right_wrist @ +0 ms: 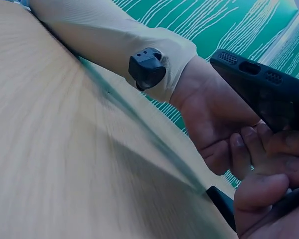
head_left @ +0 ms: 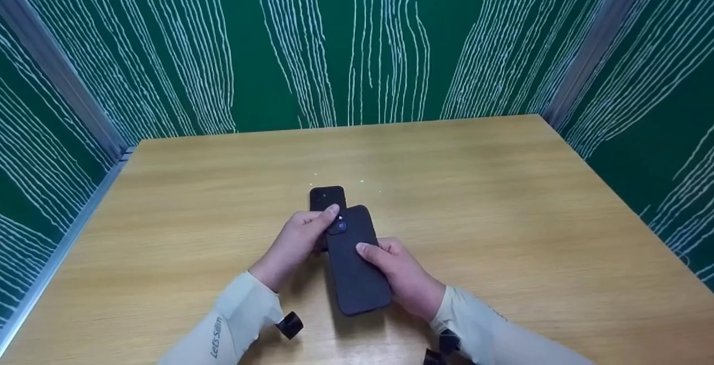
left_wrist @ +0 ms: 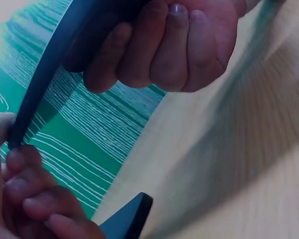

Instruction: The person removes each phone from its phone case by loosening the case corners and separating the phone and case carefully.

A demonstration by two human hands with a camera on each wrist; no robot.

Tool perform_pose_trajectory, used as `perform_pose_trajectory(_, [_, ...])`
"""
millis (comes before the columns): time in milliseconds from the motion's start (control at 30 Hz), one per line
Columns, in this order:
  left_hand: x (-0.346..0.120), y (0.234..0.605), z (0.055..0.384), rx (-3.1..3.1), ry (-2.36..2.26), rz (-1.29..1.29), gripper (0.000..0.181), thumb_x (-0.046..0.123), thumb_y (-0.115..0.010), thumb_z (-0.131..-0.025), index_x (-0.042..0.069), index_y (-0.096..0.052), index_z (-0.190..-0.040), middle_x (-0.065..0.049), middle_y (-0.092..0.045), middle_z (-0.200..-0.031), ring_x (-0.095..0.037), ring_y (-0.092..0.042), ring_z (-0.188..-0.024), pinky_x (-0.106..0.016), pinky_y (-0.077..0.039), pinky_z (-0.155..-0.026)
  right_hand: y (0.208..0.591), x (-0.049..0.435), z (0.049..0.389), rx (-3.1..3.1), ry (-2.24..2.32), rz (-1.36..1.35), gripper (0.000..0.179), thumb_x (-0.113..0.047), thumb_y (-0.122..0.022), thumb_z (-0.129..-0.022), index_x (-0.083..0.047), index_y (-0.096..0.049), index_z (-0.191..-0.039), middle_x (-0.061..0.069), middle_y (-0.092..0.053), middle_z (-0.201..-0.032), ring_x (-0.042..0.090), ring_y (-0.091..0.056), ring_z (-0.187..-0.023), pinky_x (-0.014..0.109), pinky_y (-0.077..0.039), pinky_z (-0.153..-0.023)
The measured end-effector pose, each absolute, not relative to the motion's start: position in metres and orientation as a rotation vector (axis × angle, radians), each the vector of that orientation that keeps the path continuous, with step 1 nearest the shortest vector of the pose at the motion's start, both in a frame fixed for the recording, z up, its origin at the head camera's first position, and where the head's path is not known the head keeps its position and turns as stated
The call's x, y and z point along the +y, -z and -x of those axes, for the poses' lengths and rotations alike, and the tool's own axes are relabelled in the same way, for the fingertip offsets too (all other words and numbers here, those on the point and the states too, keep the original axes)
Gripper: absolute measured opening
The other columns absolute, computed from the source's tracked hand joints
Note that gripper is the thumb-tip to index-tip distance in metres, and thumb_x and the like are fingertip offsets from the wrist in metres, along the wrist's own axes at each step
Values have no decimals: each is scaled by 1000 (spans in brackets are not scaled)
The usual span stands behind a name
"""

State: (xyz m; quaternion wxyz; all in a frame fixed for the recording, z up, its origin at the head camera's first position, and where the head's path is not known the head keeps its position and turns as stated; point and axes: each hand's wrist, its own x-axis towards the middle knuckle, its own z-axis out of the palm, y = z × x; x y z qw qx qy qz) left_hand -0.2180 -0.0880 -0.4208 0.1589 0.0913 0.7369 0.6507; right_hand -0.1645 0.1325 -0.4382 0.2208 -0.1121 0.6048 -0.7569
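Both hands hold a black phone (head_left: 360,275) above the table, its back and round camera lens turned up. My left hand (head_left: 301,234) pinches its upper left corner, thumb on top near the camera. The right hand (head_left: 407,275) grips its right side, thumb across the back and fingers curled underneath, as the left wrist view shows. Speaker holes and a port opening show on the phone's bottom edge (right_wrist: 249,67) in the right wrist view. Beyond the left thumb is a second black phone (head_left: 326,195), partly hidden; whether the left hand touches it I cannot tell.
A wood-grain table (head_left: 502,203) spreads beneath the hands. A few small white specks (head_left: 362,181) dot it beyond the phones. Green walls (head_left: 268,97) with wavy white lines stand behind and at both sides. Black wrist devices (head_left: 290,325) sit on the pale sleeves.
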Motion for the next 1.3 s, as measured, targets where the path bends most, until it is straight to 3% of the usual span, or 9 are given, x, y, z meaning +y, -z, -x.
perform_pose_trajectory(100, [-89,421,217,2055,-1916,-281,45,46,-60,-112,16,-84,-87,10,-61,-63,-13,-44,-61,-28,-35,-61,438,131,165,1654,2087,326,32,-26,-54,-110,-9,-75,-94,-1,-82,-79,11,-81,-71,27,-66,-68])
perform_pose_trajectory(300, [-85,415,217,1991,-2002,-265,36,35,-66,-110,9,-86,-96,5,-81,-81,-8,-72,-72,-24,-56,-71,438,130,164,1649,2089,335,32,-27,-53,-111,-10,-74,-93,-2,-81,-79,10,-80,-71,27,-66,-68])
perform_pose_trajectory(400, [-82,414,216,1997,-2020,-232,34,33,-68,-109,7,-86,-97,3,-83,-83,-10,-76,-74,-25,-60,-73,437,131,164,1636,2107,328,32,-26,-52,-111,-10,-73,-94,-1,-81,-80,11,-81,-72,27,-66,-68])
perform_pose_trajectory(567, [-79,411,215,2098,-1996,-211,33,34,-71,-107,6,-85,-95,3,-81,-80,-10,-74,-74,-26,-60,-74,436,131,164,1638,2138,322,32,-24,-51,-111,-10,-74,-94,-1,-81,-79,11,-81,-71,28,-66,-68])
perform_pose_trajectory(800, [-80,408,215,2270,-1925,-235,37,38,-76,-104,9,-80,-81,7,-68,-68,-11,-59,-68,-24,-49,-65,437,131,163,1666,2140,322,31,-24,-52,-111,-9,-73,-94,-1,-81,-79,12,-81,-72,29,-67,-68])
perform_pose_trajectory(1300, [-80,419,214,2234,-1969,-224,39,36,-71,-107,10,-77,-79,4,-70,-72,-12,-63,-68,-26,-53,-66,439,128,161,1678,2146,304,31,-24,-54,-112,-5,-74,-98,0,-81,-80,13,-81,-73,30,-67,-70])
